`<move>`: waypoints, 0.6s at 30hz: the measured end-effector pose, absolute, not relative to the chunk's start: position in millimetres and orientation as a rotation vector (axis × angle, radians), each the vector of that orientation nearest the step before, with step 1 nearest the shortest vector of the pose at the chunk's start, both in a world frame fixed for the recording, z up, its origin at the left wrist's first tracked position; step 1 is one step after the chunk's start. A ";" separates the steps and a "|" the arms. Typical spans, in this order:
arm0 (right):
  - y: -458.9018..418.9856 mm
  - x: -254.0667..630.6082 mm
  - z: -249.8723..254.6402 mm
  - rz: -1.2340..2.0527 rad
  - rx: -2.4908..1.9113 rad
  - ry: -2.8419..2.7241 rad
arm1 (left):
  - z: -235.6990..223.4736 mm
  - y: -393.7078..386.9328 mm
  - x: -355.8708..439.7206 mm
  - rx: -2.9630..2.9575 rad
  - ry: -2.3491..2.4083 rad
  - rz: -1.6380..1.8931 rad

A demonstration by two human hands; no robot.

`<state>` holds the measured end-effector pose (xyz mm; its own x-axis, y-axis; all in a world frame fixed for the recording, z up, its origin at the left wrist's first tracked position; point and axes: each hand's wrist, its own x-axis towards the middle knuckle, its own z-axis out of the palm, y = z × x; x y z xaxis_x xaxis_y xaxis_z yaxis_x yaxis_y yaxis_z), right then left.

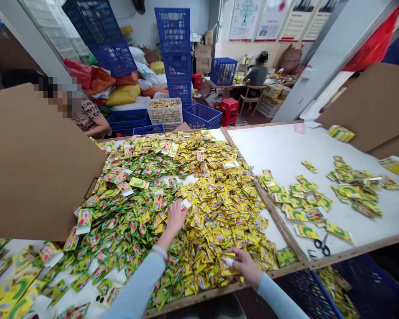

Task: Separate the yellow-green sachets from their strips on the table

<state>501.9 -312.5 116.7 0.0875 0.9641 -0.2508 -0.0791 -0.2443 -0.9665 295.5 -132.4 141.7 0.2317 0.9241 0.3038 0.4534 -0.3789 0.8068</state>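
Observation:
My left hand (175, 218) reaches over the middle of a large heap of sachets, its fingers closed on a small carton (185, 204) whose white end sticks out. Near the table's front edge, my right hand (248, 266) pinches a small packet (228, 261) that shows a white part; its exact kind is hard to make out. Yellow sachets (216, 230) lie around and beneath that hand. Green sachets (126, 235) fill the left side of the heap. Several small cartons with white flaps, such as one open carton (84, 220), rest on top of the sachets.
A big cardboard box (43, 168) stands at left, with a co-worker (95, 116) behind it. A wooden strip (275, 217) divides the tabletop. Scissors (322, 246) and flat yellow cartons (295, 199) lie on the right. Blue crates (173, 62) are stacked beyond; another person (256, 75) sits farther back.

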 end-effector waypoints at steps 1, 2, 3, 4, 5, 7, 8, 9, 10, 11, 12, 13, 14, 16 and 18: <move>-317.1 502.8 117.0 1.325 -1.399 -0.976 | 143.7 -115.7 292.5 1.921 1.329 1.045; -321.1 503.3 118.0 1.302 -1.410 -0.994 | 144.5 -103.2 289.9 1.906 1.377 1.019; -324.3 503.7 119.8 1.275 -1.416 -1.010 | 144.3 -95.2 287.8 1.892 1.407 0.992; -326.4 504.3 122.5 1.244 -1.418 -1.021 | 143.6 -91.5 286.3 1.879 1.418 0.966; -327.6 505.0 126.3 1.211 -1.418 -1.027 | 142.7 -91.7 285.4 1.864 1.414 0.944; -327.5 506.6 137.4 1.142 -1.410 -1.028 | 142.1 -101.4 285.1 1.826 1.379 0.909; -326.6 506.7 144.7 1.110 -1.401 -1.026 | 142.6 -110.0 285.2 1.799 1.350 0.892; -325.3 505.8 153.1 1.080 -1.390 -1.028 | 143.8 -120.9 285.1 1.766 1.312 0.873; -323.8 503.5 162.6 1.055 -1.376 -1.037 | 145.6 -133.9 284.7 1.729 1.262 0.849; -322.1 499.4 173.0 1.032 -1.358 -1.052 | 147.7 -149.1 283.7 1.688 1.198 0.820; -320.3 493.5 184.0 1.012 -1.339 -1.072 | 150.0 -166.3 282.0 1.643 1.125 0.790; -318.7 485.8 195.3 0.997 -1.319 -1.094 | 152.3 -185.2 279.7 1.597 1.042 0.758; -317.3 476.5 206.6 0.984 -1.293 -1.122 | 154.6 -205.1 277.0 1.551 0.954 0.729; -315.8 455.2 227.3 0.959 -1.212 -1.206 | 159.1 -245.0 271.2 1.456 0.831 0.700; -316.9 434.5 243.0 0.885 -1.106 -1.338 | 163.7 -279.1 266.5 1.354 0.759 0.704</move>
<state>434.5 -316.9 243.0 0.0723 0.9557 0.2855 0.1112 0.2767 -0.9545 266.5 -279.1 163.7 0.5818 0.8104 -0.0697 -0.0080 0.0914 0.9958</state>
